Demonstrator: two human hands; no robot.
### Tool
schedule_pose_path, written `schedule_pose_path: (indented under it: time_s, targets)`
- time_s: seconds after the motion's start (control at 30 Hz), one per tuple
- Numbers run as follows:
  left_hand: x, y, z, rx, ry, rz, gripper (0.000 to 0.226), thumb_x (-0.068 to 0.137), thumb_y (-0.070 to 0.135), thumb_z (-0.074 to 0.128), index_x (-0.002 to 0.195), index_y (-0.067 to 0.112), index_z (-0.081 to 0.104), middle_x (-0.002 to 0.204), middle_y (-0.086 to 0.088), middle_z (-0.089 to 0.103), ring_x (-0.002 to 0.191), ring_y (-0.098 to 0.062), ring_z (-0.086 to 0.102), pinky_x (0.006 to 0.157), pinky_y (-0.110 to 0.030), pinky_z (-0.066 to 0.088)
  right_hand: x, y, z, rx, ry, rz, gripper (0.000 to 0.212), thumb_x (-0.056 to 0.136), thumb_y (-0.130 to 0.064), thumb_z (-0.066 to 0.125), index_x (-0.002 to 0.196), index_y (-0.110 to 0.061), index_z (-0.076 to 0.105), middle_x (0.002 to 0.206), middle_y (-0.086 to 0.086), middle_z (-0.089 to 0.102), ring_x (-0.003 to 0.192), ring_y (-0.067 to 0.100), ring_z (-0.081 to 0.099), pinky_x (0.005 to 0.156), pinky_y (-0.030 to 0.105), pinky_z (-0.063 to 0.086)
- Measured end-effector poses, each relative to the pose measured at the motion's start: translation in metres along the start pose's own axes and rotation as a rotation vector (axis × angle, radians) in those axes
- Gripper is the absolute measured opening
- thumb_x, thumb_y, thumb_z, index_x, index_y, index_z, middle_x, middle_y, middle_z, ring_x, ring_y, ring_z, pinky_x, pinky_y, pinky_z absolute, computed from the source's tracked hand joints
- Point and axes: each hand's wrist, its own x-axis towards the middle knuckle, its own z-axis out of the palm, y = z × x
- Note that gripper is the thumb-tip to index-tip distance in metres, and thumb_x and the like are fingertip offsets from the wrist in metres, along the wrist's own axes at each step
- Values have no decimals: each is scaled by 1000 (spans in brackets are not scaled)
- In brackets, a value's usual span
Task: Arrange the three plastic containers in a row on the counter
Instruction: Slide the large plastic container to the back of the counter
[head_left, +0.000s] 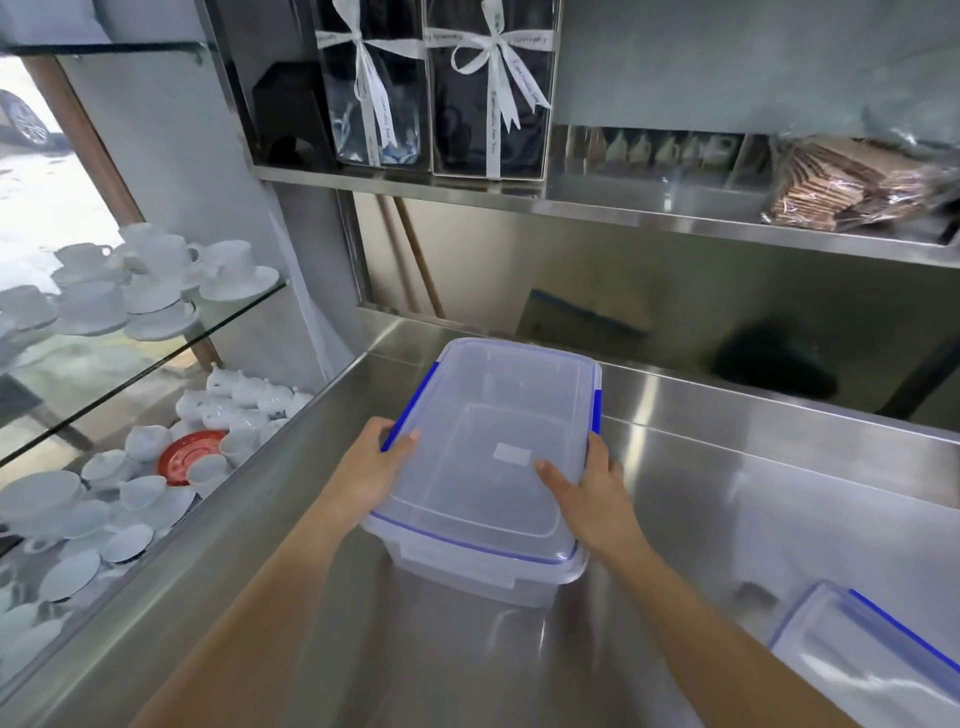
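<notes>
A clear plastic container (483, 447) with a lid and blue side clips is in the middle of the steel counter (727, 493). My left hand (369, 467) grips its left edge by the blue clip. My right hand (592, 493) grips its right edge, thumb on the lid. Whether its base rests on the counter or hangs just above it I cannot tell. A second clear container (872, 654) with a blue-edged lid shows partly at the bottom right corner. A third container is not in view.
A glass case on the left holds white cups and saucers (156, 275) and a red saucer (189, 454). A steel shelf (623, 213) above the counter carries ribboned gift boxes (488, 88) and wrapped brown packets (852, 187). A raised steel ledge runs behind the counter.
</notes>
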Motion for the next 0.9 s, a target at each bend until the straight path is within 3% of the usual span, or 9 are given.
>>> schedule_pose_path:
  time_s: [0.17,0.4,0.5,0.57,0.67,0.9]
  targets:
    - [21,-3,-2,14,-3,6,20,79,56,55,86,38,51,87,7,67,70,-8,68,58,-25,47,11,-3,8,-18,33,18,68,81,-54,54,134,-23,26,128,9,40,104,30,55,87,48,51]
    - [26,-1,-10,140,-1,12,37,82,56,52,105,28,53,99,3,66,81,-13,65,66,-30,47,9,-10,15,-123,48,52,65,84,-55,48,136,-24,23,133,7,40,106,32,56,76,37,45]
    - [20,8,-10,277,11,-18,52,85,53,50,123,19,48,121,-9,60,100,-26,60,82,-39,46,7,-13,9,-146,14,61,68,83,-59,47,137,-25,22,133,6,41,111,31,55,85,43,48]
    - [13,22,-10,350,129,26,67,84,52,52,138,15,33,139,-16,45,121,-34,47,99,-47,41,4,-14,1,-156,2,56,71,81,-61,48,137,-25,23,133,7,41,113,31,54,90,47,48]
    - [-8,53,0,264,275,195,72,83,50,55,141,18,26,144,-14,38,130,-31,38,105,-47,34,-3,-12,-19,-196,28,12,71,81,-61,49,137,-25,23,140,7,37,116,30,53,90,47,47]
    - [-101,109,99,134,-52,476,69,81,51,56,139,23,31,142,-2,41,129,-17,39,102,-31,33,-35,11,-98,-338,43,-68,82,78,-63,52,143,-25,19,150,7,28,123,30,47,101,46,40]
